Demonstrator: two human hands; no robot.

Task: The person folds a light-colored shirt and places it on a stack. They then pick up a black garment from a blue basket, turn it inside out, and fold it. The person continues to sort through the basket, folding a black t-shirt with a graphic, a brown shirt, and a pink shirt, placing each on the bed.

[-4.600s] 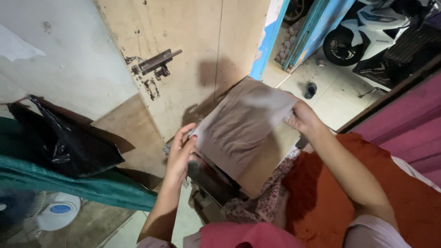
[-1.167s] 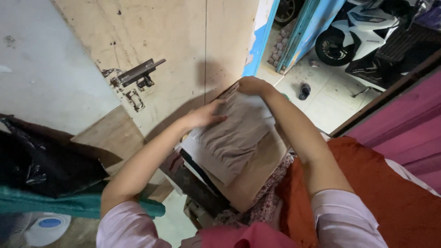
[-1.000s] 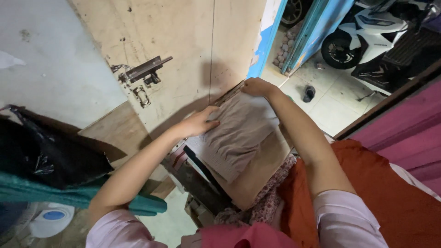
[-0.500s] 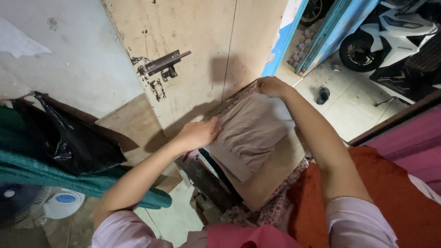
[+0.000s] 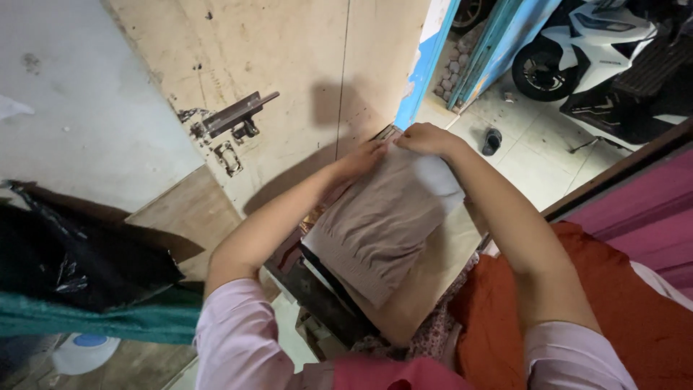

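folded taupe cloth: lies flat on our wooden board | left hand and right hand: both pressed flat on the cloth's far edge, seemingly to smooth it, grasping nothing | orange fabric: beside the cloth, near side

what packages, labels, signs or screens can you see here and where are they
No signs, labels or screens show plainly.
Black plastic bag: far left, crumpled and glossy, above a green cloth.
White round tub: bottom left corner, with a blue patch on top; too blurred to tell if it is a label.
Both hands, left hand and right hand, rest on a folded taupe garment, not a package.
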